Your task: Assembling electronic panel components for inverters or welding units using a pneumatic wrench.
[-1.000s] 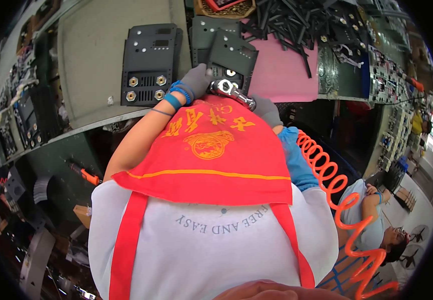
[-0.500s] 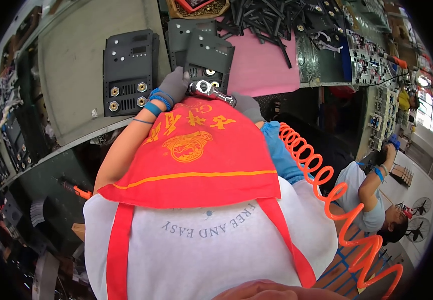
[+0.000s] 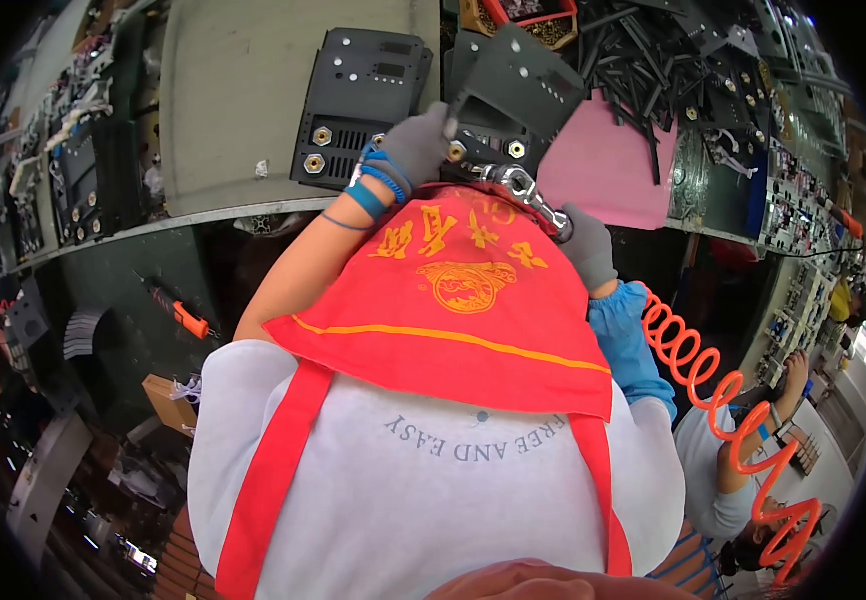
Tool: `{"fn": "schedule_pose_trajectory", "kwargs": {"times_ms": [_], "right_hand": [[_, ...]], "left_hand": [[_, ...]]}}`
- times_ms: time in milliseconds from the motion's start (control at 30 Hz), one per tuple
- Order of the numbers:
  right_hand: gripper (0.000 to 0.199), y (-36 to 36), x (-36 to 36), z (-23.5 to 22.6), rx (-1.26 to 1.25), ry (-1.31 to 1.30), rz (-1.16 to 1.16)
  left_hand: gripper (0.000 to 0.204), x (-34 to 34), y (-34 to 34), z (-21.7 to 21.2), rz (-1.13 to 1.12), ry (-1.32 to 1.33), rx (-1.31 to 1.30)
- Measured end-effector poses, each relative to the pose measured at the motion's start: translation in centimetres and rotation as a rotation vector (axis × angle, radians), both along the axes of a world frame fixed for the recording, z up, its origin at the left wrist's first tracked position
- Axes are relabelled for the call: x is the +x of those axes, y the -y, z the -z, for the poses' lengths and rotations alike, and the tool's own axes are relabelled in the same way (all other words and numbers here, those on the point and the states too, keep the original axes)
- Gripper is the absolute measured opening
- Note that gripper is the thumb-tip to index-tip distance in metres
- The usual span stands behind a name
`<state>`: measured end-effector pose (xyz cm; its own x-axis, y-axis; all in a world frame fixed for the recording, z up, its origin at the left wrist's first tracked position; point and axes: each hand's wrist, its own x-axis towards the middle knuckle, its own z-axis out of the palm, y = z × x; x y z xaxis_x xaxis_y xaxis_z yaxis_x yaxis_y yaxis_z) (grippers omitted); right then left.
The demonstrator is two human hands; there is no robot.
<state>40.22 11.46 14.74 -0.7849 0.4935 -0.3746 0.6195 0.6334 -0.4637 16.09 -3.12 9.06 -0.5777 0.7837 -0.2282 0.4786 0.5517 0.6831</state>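
Note:
My left hand (image 3: 419,148), in a grey glove with blue bands at the wrist, is closed at the near left corner of a dark metal panel (image 3: 523,80). That panel lies tilted over another dark panel with slots and brass hex nuts. My right hand (image 3: 587,245), also gloved, grips the handle end of a silver ratchet wrench (image 3: 515,180). The wrench head points up and left, close to the nuts at the near edge of the lower panel. Part of the wrench is hidden by the red apron (image 3: 463,280). Its fingers are partly hidden.
Left of my hands lies a stack of dark panels (image 3: 368,80) with brass nuts. Black strips (image 3: 643,70) are heaped on a pink sheet (image 3: 608,170), near a parts box (image 3: 553,30). An orange coiled hose (image 3: 713,375) hangs at right, beside another person (image 3: 723,460).
The view has shifted, so the bench sits farther right. The upper panel has turned clockwise and tilts over the lower one. The wrench head is farther from my left hand.

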Motion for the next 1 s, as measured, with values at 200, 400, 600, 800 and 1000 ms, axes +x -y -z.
{"fn": "schedule_pose_trajectory", "kwargs": {"times_ms": [200, 400, 600, 800, 1000], "right_hand": [[0.037, -0.6, 1.2, 2.9, -0.078, 0.072, 0.130], [0.036, -1.8, 1.6, 5.8, -0.226, 0.086, 0.321], [0.041, -3.0, 1.8, 6.7, -0.143, 0.105, 0.370], [0.041, -2.5, 0.7, 7.0, -0.111, 0.174, 0.331], [0.038, -2.3, -0.6, 6.5, 0.027, 0.383, 0.259]], "left_hand": [[0.045, -10.1, 8.9, -1.1, -0.266, -0.098, 0.143], [0.042, -13.8, 12.2, 1.0, -0.251, -0.153, -0.271], [0.034, -11.8, 9.2, -4.4, 0.008, -0.363, -0.655], [0.025, -10.7, 5.9, -4.8, 0.013, -0.483, -0.787], [0.032, -1.2, -3.8, -1.3, 0.050, -0.305, -0.290]]}}
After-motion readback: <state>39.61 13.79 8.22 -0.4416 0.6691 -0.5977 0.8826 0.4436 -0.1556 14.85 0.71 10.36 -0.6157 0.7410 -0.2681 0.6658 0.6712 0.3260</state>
